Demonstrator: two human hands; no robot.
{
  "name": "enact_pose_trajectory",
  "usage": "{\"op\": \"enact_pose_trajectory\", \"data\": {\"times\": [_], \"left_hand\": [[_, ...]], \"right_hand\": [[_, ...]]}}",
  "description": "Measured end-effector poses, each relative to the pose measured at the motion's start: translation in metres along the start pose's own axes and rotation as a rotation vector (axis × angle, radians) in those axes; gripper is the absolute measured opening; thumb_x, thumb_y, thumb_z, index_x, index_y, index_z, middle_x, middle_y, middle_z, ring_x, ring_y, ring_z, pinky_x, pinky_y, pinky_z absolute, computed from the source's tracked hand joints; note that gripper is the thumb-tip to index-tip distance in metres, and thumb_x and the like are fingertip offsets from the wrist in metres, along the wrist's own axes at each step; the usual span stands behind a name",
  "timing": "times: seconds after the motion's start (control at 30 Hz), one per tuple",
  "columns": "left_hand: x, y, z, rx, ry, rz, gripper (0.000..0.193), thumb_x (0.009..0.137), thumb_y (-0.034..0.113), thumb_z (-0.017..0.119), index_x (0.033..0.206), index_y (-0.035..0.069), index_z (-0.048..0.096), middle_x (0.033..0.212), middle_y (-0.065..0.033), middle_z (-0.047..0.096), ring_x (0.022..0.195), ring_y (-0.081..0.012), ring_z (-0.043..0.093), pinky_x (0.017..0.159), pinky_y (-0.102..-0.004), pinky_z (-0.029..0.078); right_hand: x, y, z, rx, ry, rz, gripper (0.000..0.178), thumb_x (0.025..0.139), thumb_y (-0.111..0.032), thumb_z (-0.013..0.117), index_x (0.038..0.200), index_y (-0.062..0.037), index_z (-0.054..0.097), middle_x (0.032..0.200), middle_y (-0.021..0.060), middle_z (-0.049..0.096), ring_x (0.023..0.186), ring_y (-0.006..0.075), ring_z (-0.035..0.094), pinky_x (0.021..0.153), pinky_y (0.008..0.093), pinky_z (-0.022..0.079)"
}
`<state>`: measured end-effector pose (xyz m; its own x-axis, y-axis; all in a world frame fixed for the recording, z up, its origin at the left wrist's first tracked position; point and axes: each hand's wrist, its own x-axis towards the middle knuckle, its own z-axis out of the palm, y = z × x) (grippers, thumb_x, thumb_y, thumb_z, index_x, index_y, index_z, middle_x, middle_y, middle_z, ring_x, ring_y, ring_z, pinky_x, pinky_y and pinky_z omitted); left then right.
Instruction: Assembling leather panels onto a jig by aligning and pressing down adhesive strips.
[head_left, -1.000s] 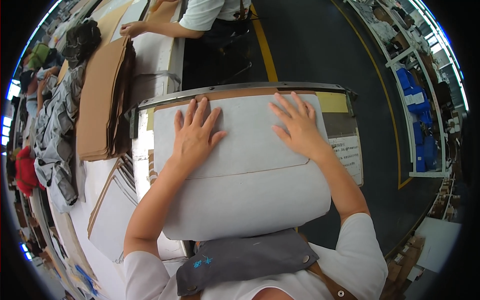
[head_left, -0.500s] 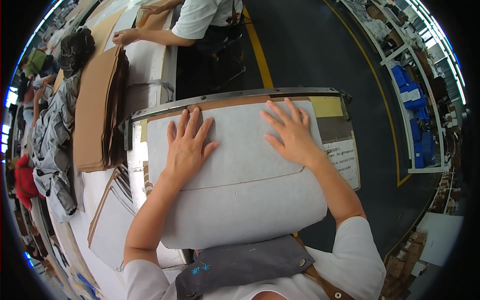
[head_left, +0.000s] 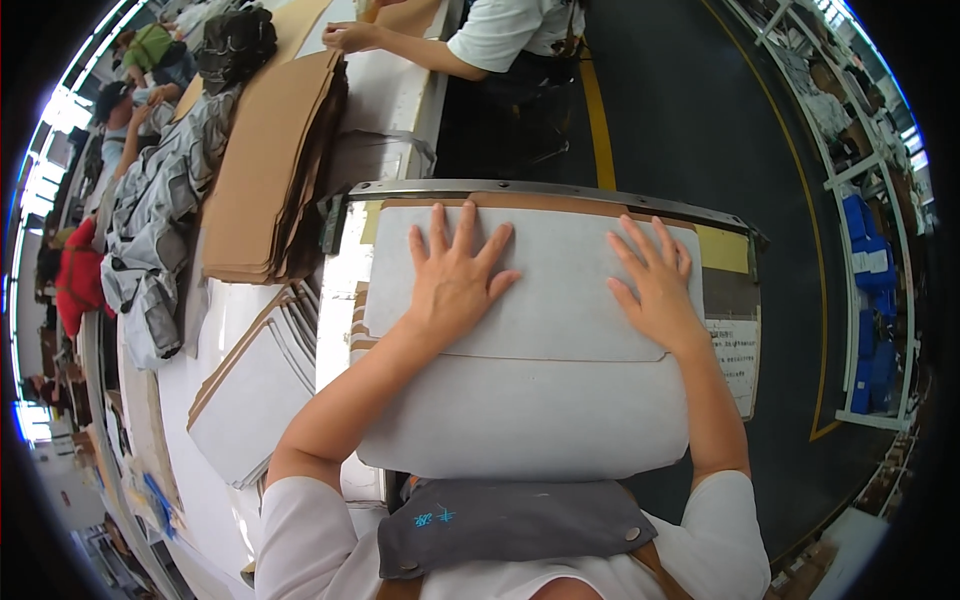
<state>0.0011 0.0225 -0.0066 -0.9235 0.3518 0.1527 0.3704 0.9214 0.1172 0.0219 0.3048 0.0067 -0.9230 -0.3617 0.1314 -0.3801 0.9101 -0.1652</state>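
My left hand [head_left: 455, 285] lies flat on a pale grey sheet [head_left: 560, 310], fingers spread, with the tips at its far edge. On the right part of the same sheet rests my right hand [head_left: 655, 297], palm down and fingers apart. The sheet has rounded corners, and a brown layer shows along its far edge. Beneath it, a second pale grey sheet [head_left: 530, 415] reaches toward my body and bends down over the near side of the worktable. Several brown layered edges peek out at the left. Neither hand grips anything.
A metal strip [head_left: 560, 195] borders the worktable's far side. Left of it stand a stack of brown sheets [head_left: 270, 170], fanned grey sheets [head_left: 250, 395] and crumpled grey material [head_left: 160, 230]. A co-worker's hand [head_left: 350, 37] is over the far table. Blue bins [head_left: 870, 250] fill a rack at right.
The whole view has turned, so the worktable sits farther right and straighter in the picture. Both my hands stay flat at about the same places on the upper sheet.
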Motion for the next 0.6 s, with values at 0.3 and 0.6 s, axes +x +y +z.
{"op": "enact_pose_trajectory", "data": {"times": [0.3,0.6], "left_hand": [[-0.0012,-0.0059,0.0033,-0.040,0.103,0.056,0.051,0.091,0.050,0.056,0.134,0.024,0.051,0.147,-0.0224,0.035,0.133,-0.0530,0.028,0.100,-0.0705,0.024],[0.0012,-0.0083,-0.0002,-0.040,0.002,0.051,0.054,0.093,0.051,0.054,0.139,0.025,0.049,0.150,-0.0211,0.031,0.138,-0.0514,0.021,0.106,-0.0693,0.019]], "right_hand": [[0.0020,-0.0033,-0.0010,0.002,-0.024,-0.002,0.053,0.091,-0.028,0.060,0.140,-0.0148,0.048,0.153,0.0073,0.031,0.143,0.0377,0.018,0.112,0.0574,0.014],[0.0006,-0.0004,0.0018,0.009,-0.001,-0.015,0.052,0.091,-0.029,0.060,0.140,-0.0145,0.048,0.154,0.0082,0.031,0.142,0.0390,0.019,0.111,0.0582,0.014]]}}
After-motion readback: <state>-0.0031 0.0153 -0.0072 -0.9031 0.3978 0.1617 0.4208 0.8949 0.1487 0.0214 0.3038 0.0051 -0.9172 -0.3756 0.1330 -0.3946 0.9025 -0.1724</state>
